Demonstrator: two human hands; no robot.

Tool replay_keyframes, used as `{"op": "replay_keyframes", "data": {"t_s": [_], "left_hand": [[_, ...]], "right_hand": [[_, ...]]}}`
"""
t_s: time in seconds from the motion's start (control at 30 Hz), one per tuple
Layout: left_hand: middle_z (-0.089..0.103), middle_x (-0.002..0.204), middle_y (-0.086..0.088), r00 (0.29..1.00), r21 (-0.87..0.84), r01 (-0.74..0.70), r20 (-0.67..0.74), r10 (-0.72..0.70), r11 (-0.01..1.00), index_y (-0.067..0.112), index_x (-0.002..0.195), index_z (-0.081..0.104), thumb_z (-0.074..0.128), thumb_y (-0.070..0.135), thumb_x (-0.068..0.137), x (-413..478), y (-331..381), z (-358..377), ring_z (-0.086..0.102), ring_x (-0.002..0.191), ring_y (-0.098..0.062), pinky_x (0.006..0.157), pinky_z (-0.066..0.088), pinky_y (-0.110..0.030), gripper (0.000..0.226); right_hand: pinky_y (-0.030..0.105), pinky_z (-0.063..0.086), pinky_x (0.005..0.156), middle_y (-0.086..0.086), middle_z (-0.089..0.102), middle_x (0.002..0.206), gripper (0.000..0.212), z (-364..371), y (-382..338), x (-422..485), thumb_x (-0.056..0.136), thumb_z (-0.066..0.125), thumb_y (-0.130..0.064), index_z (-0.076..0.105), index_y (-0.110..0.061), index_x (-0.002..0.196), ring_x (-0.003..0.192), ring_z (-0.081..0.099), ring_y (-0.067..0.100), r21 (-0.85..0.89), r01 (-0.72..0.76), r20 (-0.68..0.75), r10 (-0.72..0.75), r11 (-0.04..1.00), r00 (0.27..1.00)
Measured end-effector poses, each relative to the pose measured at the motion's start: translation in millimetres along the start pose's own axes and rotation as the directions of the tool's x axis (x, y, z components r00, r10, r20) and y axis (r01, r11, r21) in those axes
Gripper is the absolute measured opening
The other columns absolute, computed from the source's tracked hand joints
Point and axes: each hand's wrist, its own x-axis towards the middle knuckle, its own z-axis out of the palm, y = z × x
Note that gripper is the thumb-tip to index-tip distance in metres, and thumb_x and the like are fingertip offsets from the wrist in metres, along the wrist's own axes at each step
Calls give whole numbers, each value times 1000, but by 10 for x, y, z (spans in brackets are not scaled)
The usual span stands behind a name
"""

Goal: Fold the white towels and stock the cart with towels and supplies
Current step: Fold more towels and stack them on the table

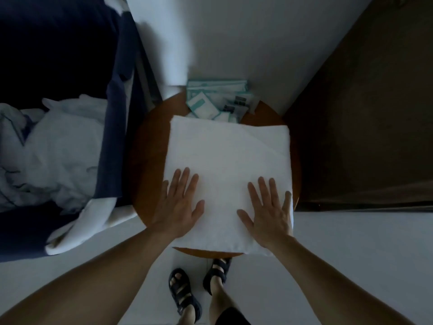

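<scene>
Folded white towel: on round tabletop, near corner overhanging rim | left hand, right hand: fingers straight, pressing flat, gripping nothing | risk: pulling toward that rim may slide it off.

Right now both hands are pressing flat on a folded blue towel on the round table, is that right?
Not quite. The head view shows the towel is white, not blue. The rest is right: the left hand and the right hand lie flat on the folded towel, which sits on the round table.
</scene>
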Motion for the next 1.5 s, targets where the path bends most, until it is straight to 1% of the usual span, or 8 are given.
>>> {"op": "replay_keyframes", "data": {"t_s": [0.3, 0.6, 0.7, 0.83, 1.23, 1.33, 1.43, 1.5], "left_hand": [[-13, 165, 3, 933, -190, 169, -286, -219, 967, 26, 158, -2, 15, 59, 100, 224, -642, -1583, -18, 151, -17, 123, -6, -41, 69], [2, 167, -6, 797, -305, 447, -291, -529, 841, 15, 159, 8, 28, 53, 101, -141, -2946, -1777, -4, 153, -22, 124, 8, -45, 73], [3, 166, -7, 816, -309, 464, -215, -536, 830, 14, 159, 10, 27, 52, 102, 32, -3645, -1570, -1, 153, -24, 124, 9, -45, 71], [4, 166, -7, 861, -275, 460, -95, -500, 844, 15, 158, 11, 17, 59, 97, 397, -4394, -1140, -1, 153, -25, 123, 11, -46, 76], [11, 165, -9, 925, -360, 362, 25, -379, 860, 13, 157, 17, 7, 69, 80, 1120, -5716, -45, 4, 152, -26, 121, 9, -47, 97], [13, 164, -12, 938, -379, 333, 35, -346, 864, 11, 157, 19, 9, 69, 80, 1153, -5769, 43, 6, 152, -28, 122, 9, -45, 97], [15, 164, -13, 939, -414, 330, 53, -340, 848, 10, 156, 20, 11, 71, 79, 1129, -5718, 16, 8, 152, -29, 122, 10, -46, 98], [12, 164, -11, 947, -458, 312, 73, -314, 833, 12, 157, 17, 13, 75, 76, 1112, -5638, -119, 7, 152, -26, 123, 7, -42, 102]], "right_hand": [[58, 2, 121, 2, -12, 166, 76, -1305, -1180, 716, 96, 6, -70, -1, -27, 159, 151, -20, 22, 84, 329, -277, -295, 941, 914], [58, 21, 116, 8, 12, 166, 80, -2014, -3239, 1320, 91, 29, -65, 21, -20, 157, 154, 2, 29, 94, 656, -374, -584, 749, 720], [59, 13, 119, 5, -5, 167, 90, -1831, -3894, 1676, 84, 20, -71, 6, -24, 158, 153, -12, 27, 122, 588, -167, -567, 800, 807], [63, 4, 118, 0, -17, 165, 97, -1231, -4528, 2322, 89, 47, -70, -8, -29, 158, 151, -18, 27, 182, 368, 138, -395, 912, 908], [78, -8, 106, 12, -16, 162, 156, 371, -5385, 3670, 51, 76, -81, -32, -25, 150, 149, -14, 37, 15, -4, 493, -4, 1000, 870], [71, 3, 111, 18, 20, 148, 147, 535, -5540, 3583, 55, 80, -71, -10, -12, 156, 138, 23, 37, -56, 27, 355, -5, 998, 935], [51, 39, 97, 15, 63, 105, 99, 606, -5574, 3333, 50, 91, -41, 53, -3, 134, 93, 61, 31, -102, 74, 67, -68, 992, 995], [44, 38, 96, 11, 65, 106, 74, 500, -5532, 3184, 69, 80, -30, 51, -8, 133, 94, 62, 29, -25, 59, 144, -55, 998, 988]]}}
